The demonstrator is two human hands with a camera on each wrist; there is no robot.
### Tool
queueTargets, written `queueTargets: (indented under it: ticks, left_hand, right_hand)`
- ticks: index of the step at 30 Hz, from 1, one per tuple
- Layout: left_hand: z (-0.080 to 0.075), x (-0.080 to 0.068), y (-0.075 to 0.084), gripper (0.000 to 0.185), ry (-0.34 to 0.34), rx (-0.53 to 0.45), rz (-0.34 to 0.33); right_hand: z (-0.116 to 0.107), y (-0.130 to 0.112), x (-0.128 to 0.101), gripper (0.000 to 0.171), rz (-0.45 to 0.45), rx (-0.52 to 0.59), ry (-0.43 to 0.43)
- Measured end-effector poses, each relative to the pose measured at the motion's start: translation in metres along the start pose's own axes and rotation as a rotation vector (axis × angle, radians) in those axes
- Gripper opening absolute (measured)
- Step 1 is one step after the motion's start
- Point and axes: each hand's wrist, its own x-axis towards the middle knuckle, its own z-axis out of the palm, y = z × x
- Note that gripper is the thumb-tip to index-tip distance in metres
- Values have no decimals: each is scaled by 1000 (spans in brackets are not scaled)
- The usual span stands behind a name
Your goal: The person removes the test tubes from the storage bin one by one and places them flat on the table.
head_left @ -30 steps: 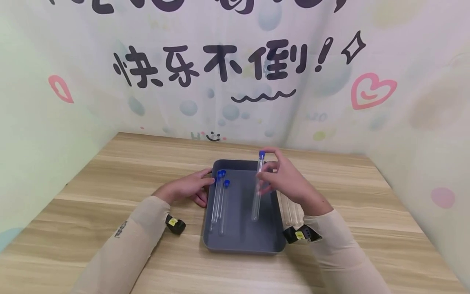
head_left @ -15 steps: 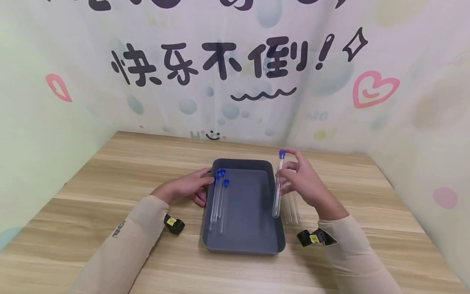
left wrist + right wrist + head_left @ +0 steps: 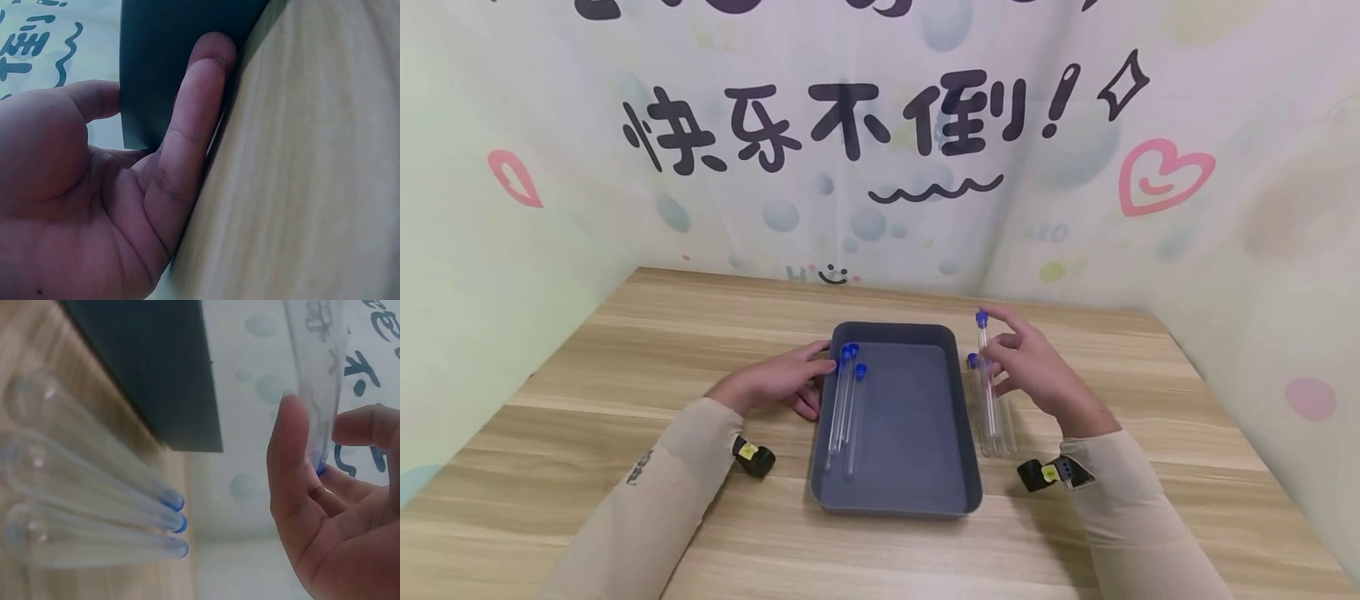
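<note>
A dark grey tray (image 3: 895, 500) lies at the table's middle, also in the right wrist view as tray (image 3: 150, 369). Inside along its left wall lie clear test tubes with blue caps (image 3: 847, 408). My left hand (image 3: 786, 382) rests against the tray's left wall (image 3: 181, 62), a straight finger (image 3: 190, 131) lying along it. My right hand (image 3: 1011, 354) pinches one capped test tube (image 3: 985, 375) near its blue cap, just right of the tray and tilted over the table. Under it, three capped tubes (image 3: 94, 506) lie side by side on the wood.
The wooden table (image 3: 625, 350) is closed in by printed cloth walls (image 3: 880, 167) at the back and both sides. Black wrist-camera mounts (image 3: 752, 457) sit on both forearms. Bare wood stretches left of the tray and along the front edge.
My right hand carried the held tube from above the tray rightward past its right wall and lowered it toward the tubes lying on the table. My left hand stayed at the tray.
</note>
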Motion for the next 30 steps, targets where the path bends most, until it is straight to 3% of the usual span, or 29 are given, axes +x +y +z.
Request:
queueTargets:
  ticks: [14,30]
  left_hand:
    - [4,2,0,59,-10,6,11]
    - [1,1,2,59,-8,19,7]
  right_hand:
    - [-19,28,5,71,66,-92,21]
    - [-29,39,6,68,175,-227,11]
